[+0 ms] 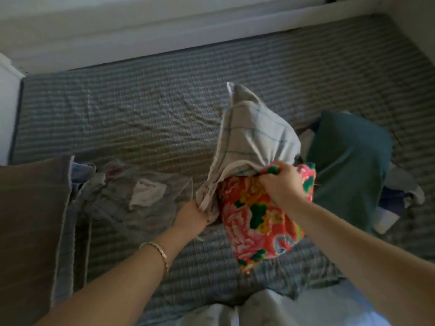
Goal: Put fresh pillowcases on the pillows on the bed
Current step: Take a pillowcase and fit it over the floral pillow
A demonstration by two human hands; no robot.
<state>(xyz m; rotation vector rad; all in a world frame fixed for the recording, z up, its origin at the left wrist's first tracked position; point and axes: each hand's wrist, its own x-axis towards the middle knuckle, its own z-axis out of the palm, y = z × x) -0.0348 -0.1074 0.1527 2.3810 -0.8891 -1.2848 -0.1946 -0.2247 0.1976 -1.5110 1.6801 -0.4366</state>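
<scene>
Just right of the frame's centre, the floral pillow [256, 222] stands on the bed [141, 102] with its upper half inside a pale checked pillowcase [254, 135] and its lower half bare. The left hand [191, 216] grips the bunched hem of the case on the pillow's left side. The right hand [280, 184] has its fingers [269, 178] curled over the hem at the pillow's right edge, perhaps pinching pillow and cloth together. The step looks like drawing the case down. To do it well, hold the opening wide on both sides and pull the hem evenly toward the bottom of the frame. Shake the pillow so its far corners seat in the case's corners. The left side is more bunched and should be freed first. A teal pillow [348, 156] lies just to the right.
</scene>
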